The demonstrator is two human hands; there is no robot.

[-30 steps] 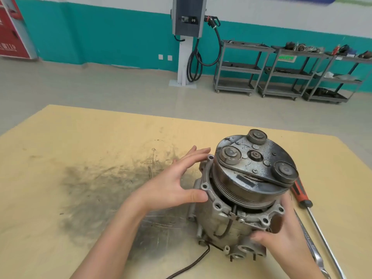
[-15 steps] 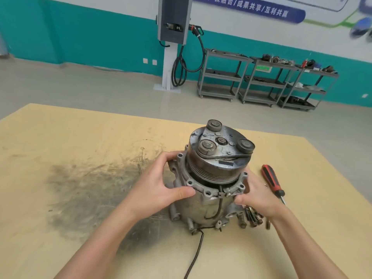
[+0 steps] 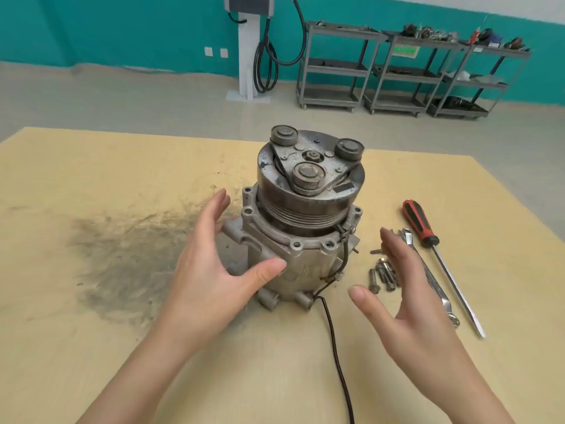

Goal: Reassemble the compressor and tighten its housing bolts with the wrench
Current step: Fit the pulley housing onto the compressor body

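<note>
Standing upright, the grimy compressor (image 3: 301,228) sits between two spread, empty hands (image 3: 211,276).

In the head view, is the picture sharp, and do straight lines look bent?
Head view: the compressor, bolts and both hands are fairly sharp; light is soft and even, with faint shadows and no strong glare; the wide lens bows the table edge and tilts the far shelves.
</note>
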